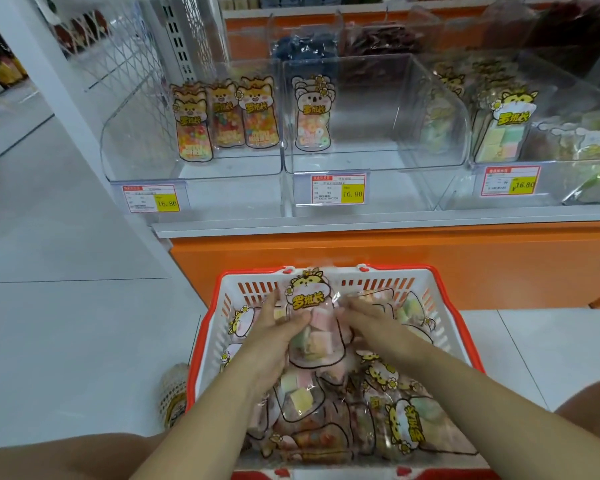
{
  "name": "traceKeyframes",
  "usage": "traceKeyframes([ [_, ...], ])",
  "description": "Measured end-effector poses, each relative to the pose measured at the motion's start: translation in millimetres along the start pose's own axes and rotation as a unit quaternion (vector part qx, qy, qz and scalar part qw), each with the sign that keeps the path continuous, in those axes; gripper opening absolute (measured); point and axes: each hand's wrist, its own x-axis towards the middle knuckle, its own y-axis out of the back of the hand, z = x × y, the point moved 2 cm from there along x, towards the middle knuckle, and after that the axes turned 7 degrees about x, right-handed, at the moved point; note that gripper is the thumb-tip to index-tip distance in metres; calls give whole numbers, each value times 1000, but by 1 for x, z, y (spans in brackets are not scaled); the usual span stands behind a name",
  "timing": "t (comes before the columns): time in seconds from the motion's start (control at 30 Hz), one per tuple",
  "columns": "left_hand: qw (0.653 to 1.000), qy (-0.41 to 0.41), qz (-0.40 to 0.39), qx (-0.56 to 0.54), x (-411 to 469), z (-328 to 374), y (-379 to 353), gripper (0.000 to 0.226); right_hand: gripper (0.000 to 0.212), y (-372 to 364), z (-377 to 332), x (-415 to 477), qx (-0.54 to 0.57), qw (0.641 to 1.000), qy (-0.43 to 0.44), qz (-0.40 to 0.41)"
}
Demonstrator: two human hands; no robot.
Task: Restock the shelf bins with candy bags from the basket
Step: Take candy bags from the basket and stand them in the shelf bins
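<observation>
Near the basket's (388,284) far rim, the left hand (274,337) pinches a candy bag (312,327) upright while the right hand (364,323) touches its other side, grip unclear. Pickup seems to be the step in hand; next, the bag needs lifting to the matching right-end bin (551,192), whose contents are blurred.

A retail shop – the sweets section. The middle clear bin (395,109) on a white shelf (361,227) carries a printed price tag (338,189) reading 16.80, and the left bin (129,140) and right bin (555,98) beside it bear matching tags. Identically branded candy bags (227,116) stand in rows left of the middle bin. Below it runs an orange shelf base (361,252), with a red-and-white shopping basket (201,341) in front – far left of it, a wire grid panel (118,57) and more stocked shelving (0,71).
</observation>
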Motion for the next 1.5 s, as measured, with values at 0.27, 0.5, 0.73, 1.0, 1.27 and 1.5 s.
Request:
traceKeyframes([
  [0.27,985,26,167,30,3,-1,45,37,81,10,60,51,-564,822,58,-52],
  [0.5,975,-7,196,100,0,-11,54,41,72,-17,81,64,-589,804,58,-68],
  [0.73,959,-31,183,214,1,-9,51,73,21,5,80,65,-527,849,47,-6],
  [1.0,944,-67,105,305,-11,2,21,75,24,10,1,29,-434,891,129,4],
  [1.27,962,-91,58,250,-41,36,-34,3,56,-10,-53,-25,-270,926,249,84],
  [1.5,980,-149,31,126,-54,76,-83,58,65,28,-83,-55,12,980,130,153],
])
